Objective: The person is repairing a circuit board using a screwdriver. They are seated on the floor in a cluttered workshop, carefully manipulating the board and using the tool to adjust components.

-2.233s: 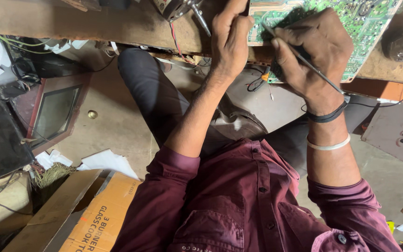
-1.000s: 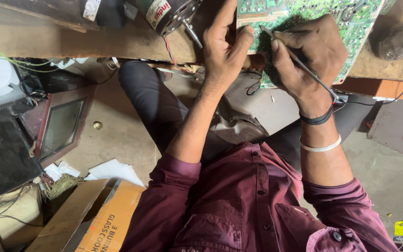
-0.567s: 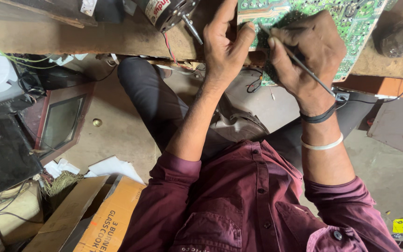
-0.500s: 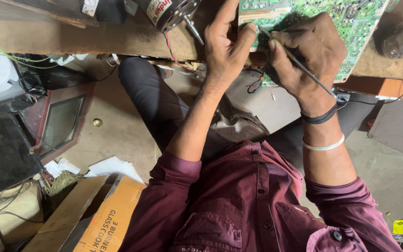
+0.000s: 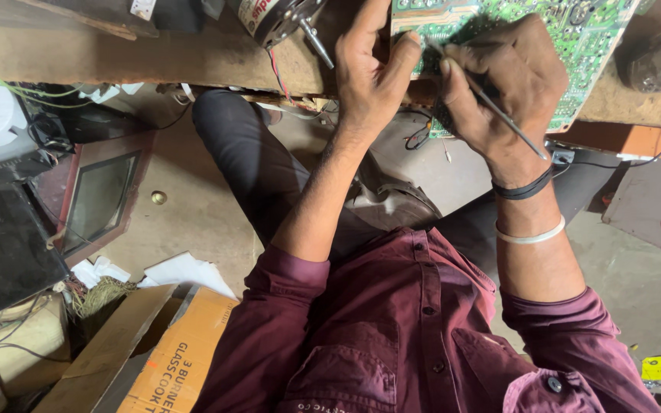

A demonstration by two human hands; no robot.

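Mid-probe on green board (image 5: 575, 30), flat on wooden bench (image 5: 154, 57) edge, above lap. Right hand (image 5: 499, 84) clenched round thin metal probe (image 5: 503, 115), tip on board. Left hand (image 5: 369, 69) pinching board edge, steadying. Small motor (image 5: 269, 15) just left. Next, likely: steady tip, firm brace, no slip.

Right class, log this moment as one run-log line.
left hand: steadies green circuit board | right hand: holds thin metal tool on board | small motor beside

Soft even daylight, sharp focus.
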